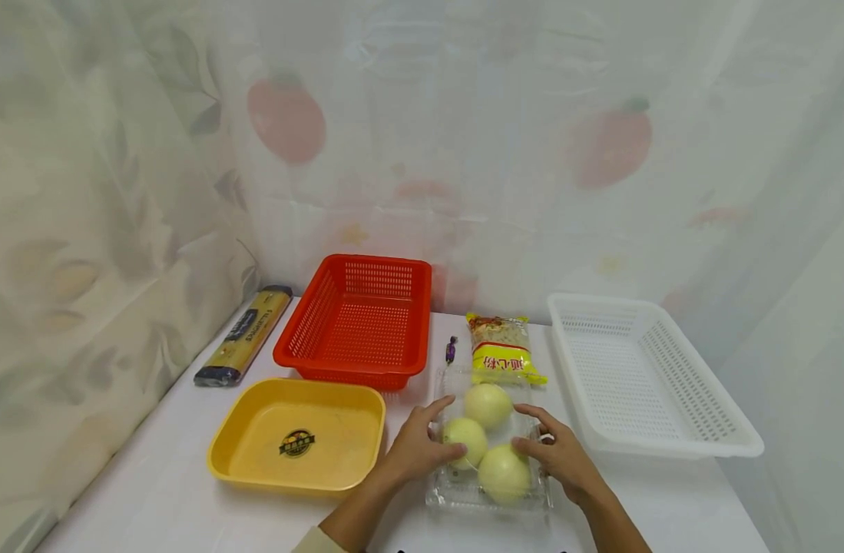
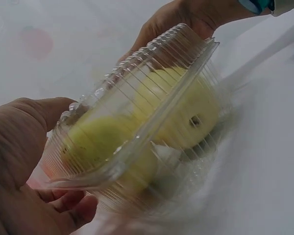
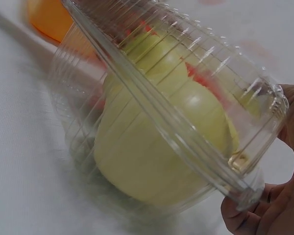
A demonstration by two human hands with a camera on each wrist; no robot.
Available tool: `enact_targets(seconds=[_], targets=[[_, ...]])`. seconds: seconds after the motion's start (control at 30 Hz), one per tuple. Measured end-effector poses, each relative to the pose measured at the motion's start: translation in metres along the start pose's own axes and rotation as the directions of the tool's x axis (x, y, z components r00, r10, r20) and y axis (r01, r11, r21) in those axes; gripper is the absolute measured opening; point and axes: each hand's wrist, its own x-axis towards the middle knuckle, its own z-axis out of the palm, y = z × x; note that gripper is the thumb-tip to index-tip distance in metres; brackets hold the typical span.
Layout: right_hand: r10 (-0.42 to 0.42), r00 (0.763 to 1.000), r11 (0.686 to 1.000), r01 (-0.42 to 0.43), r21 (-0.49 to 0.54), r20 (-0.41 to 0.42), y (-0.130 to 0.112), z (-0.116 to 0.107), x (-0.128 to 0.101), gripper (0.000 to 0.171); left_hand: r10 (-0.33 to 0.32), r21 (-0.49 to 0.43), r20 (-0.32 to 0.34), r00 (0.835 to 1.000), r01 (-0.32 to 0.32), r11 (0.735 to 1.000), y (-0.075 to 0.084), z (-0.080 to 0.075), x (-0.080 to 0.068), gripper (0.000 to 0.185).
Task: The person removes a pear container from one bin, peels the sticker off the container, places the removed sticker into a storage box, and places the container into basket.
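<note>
A clear plastic clamshell box (image 1: 455,498) sits low in front of me, its ribbed lid closed over three round, pale yellow-green fruits (image 1: 504,474). My left hand (image 1: 418,439) grips the box's left side, thumb on the lid and curled fingers below the rim in the left wrist view. On the opposite side, my right hand (image 1: 561,455) holds the box with its thumb over the top edge. In the right wrist view, the fingers (image 3: 240,218) curl under the box's rim (image 3: 183,134). One fruit (image 2: 176,107) shows a dark spot at its end.
Left of the box stands a yellow tray (image 1: 362,476), with a red basket (image 1: 422,322) behind it. A white basket (image 1: 729,442) is at the right. Behind the box lie a yellow pasta bag (image 1: 502,349) and a small purple-wrapped candy (image 1: 451,350). A spaghetti pack (image 1: 245,336) lies far left.
</note>
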Motion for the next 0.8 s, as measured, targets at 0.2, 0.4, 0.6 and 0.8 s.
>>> enact_targets(seconds=[0.2, 0.4, 0.6, 0.8], targets=[[-0.014, 1.0, 1.0, 0.014, -0.016, 0.018, -0.002, -0.001, -0.001, 0.058, -0.034, 0.013, 0.009, 0.999, 0.034, 0.999, 0.004, -0.001, 0.003, 0.079], [-0.031, 0.999, 0.999, 0.032, -0.034, 0.017, -0.002, -0.002, 0.0, 0.056, -0.072, 0.041, -0.001, 0.997, 0.072, 0.997, 0.01, -0.002, 0.004, 0.076], [-0.033, 0.999, 0.998, 0.033, -0.049, 0.006, -0.002, -0.004, -0.001, 0.055, -0.087, 0.057, 0.016, 0.996, 0.086, 0.995, 0.013, -0.002, 0.006, 0.072], [-0.034, 0.999, 0.998, 0.033, -0.05, -0.018, -0.01, -0.004, -0.002, 0.056, -0.087, 0.061, 0.03, 0.996, 0.085, 0.995, 0.02, -0.006, 0.006, 0.068]])
